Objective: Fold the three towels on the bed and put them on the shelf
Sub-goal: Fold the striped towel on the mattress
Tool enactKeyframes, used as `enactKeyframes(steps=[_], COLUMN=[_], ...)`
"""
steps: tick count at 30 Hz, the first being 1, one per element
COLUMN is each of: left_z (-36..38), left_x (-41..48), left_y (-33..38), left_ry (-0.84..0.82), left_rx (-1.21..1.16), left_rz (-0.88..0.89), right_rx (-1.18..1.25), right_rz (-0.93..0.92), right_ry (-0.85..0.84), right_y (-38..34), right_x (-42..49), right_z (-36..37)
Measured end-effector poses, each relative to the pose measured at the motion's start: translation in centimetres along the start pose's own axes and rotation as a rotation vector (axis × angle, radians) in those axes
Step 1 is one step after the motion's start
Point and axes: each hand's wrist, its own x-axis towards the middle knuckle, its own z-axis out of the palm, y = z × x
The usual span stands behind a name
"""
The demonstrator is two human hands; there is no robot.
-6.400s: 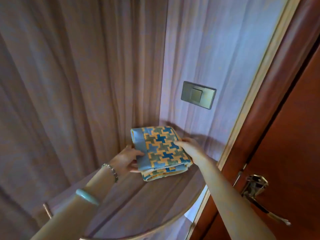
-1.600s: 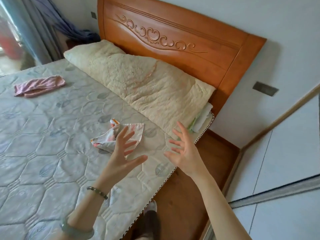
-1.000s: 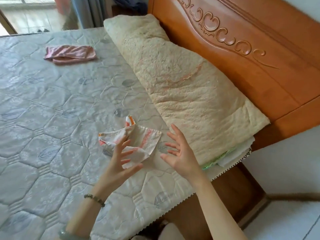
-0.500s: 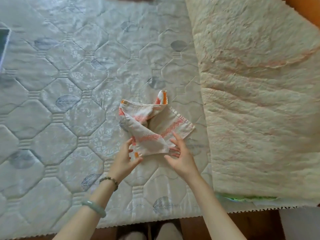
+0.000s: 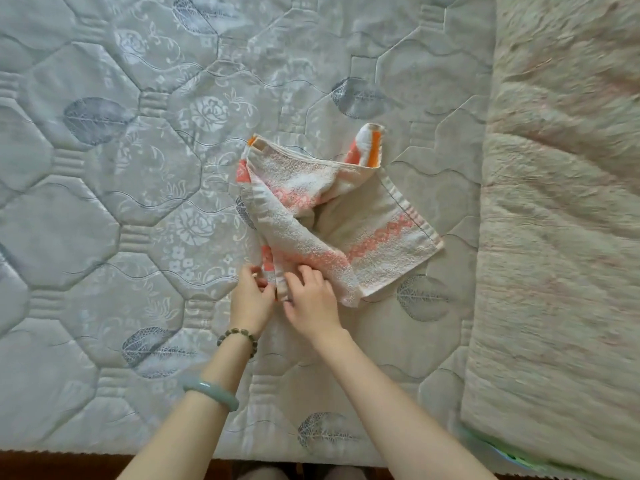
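Head view: crumpled towel lies on the bed near a rolled blanket. Left hand and right hand have fingers clamped on its near corner, probably to pull it flat for folding. The grip beneath the fingers is hidden, and the shelf and other towels are out of frame.

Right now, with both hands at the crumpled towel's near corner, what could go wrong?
The towel lies twisted, one far corner sticking up; folding it as is would trap the bunching. The left hand and right hand pinch nearly the same spot, so lifting may leave it hanging in a rope. Spread rightward, it could ride up the blanket.
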Motion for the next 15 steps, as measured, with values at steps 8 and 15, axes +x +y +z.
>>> enactKeyframes(steps=[8,15], left_z=[-1.4,-7.6], left_x=[-0.9,-4.0], left_y=[0.7,-0.6], left_ry=[-0.02,0.016], left_rx=[0.09,0.111], left_rz=[0.017,-0.019], right_rx=[0.45,0.756], right_rz=[0.209,0.683], right_ry=[0.152,0.496], right_y=[0.5,5.4], right_x=[-0.2,-0.4], right_z=[-4.9,-11.3])
